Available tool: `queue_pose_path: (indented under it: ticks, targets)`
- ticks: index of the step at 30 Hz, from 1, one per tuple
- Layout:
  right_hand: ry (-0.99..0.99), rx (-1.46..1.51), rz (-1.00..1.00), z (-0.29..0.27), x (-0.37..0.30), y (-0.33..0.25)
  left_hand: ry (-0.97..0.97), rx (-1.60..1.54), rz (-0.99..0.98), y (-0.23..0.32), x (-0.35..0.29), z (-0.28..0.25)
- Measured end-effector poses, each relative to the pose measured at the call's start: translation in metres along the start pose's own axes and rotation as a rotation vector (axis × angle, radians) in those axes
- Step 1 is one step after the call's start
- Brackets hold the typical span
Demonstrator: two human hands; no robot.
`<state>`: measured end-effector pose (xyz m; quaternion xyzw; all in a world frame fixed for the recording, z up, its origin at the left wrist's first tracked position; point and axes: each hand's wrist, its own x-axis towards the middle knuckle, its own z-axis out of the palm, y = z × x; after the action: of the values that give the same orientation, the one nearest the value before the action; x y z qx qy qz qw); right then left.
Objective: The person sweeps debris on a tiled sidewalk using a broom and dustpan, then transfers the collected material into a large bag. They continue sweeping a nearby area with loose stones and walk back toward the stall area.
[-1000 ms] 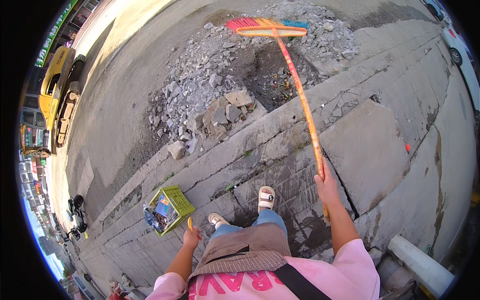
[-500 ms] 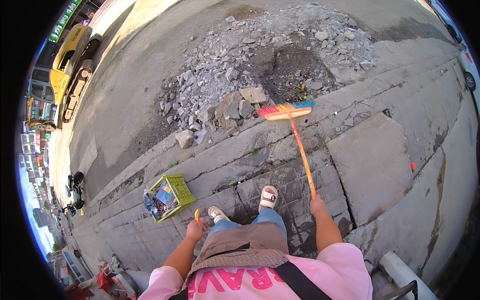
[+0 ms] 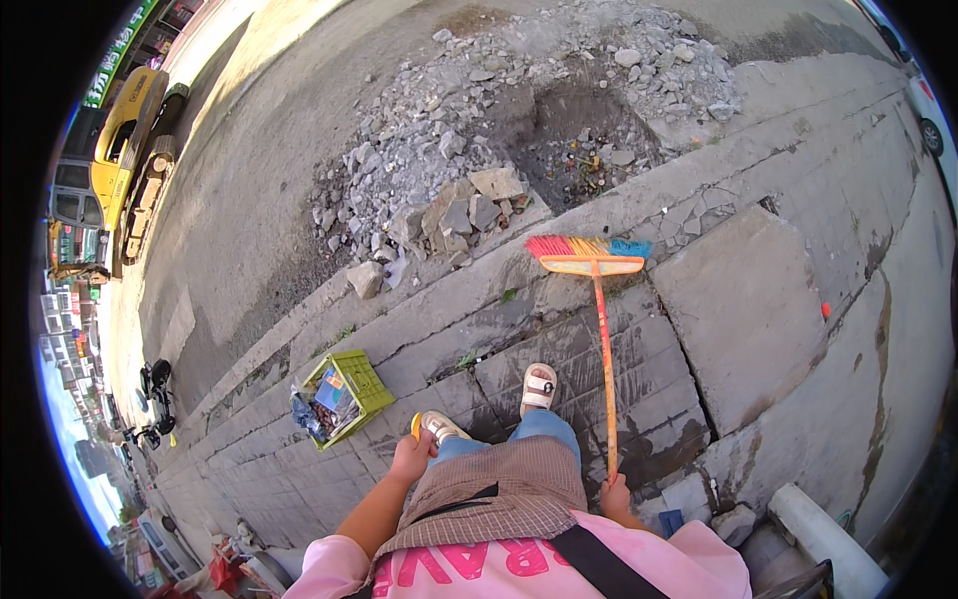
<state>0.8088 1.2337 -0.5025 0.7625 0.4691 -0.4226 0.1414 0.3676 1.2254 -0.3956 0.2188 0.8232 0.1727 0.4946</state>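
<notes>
My right hand (image 3: 615, 493) is closed around the end of the orange handle of a broom (image 3: 605, 349). Its orange head, with pink, yellow and blue bristles, lies out ahead on the paving, on the near side of the pit. My left hand (image 3: 410, 459) is held in front of my left hip, closed on a small curved yellow object (image 3: 416, 426) whose kind I cannot make out. Nearest to that hand stands a yellow-green plastic crate (image 3: 371, 387), tilted in view, with a blue item and crumpled plastic inside.
Grey rubble (image 3: 409, 150) surrounds a dug pit (image 3: 574, 145) beyond the kerb. A large concrete slab (image 3: 743, 290) lies to the right. A yellow excavator (image 3: 122, 150) and a parked scooter (image 3: 155, 399) are at the left. A white cylinder (image 3: 823, 539) lies at the lower right.
My right hand has drawn back toward my body, bringing the broom head nearer, away from the pit. My left hand has shifted slightly right, still holding the yellow object.
</notes>
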Motion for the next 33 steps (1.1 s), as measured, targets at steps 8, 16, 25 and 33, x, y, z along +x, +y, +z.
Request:
queue_pose_path:
  ticks: [8,16,25,33]
  targets:
    - [0.029,-0.211,0.097,0.023,0.047,0.008,-0.073,0.192,-0.033,-0.031,0.019,0.008]
    - [0.049,-0.226,-0.187,-0.120,0.135,-0.023,0.031,0.244,-0.051,-0.035,0.013,-0.020]
    - [0.082,0.021,-0.249,-0.043,0.133,-0.151,0.000,0.038,0.048,-0.005,-0.002,0.001]
    - [-0.053,0.025,-0.189,-0.020,0.004,-0.065,0.133,-0.012,-0.224,-0.090,-0.012,-0.014]
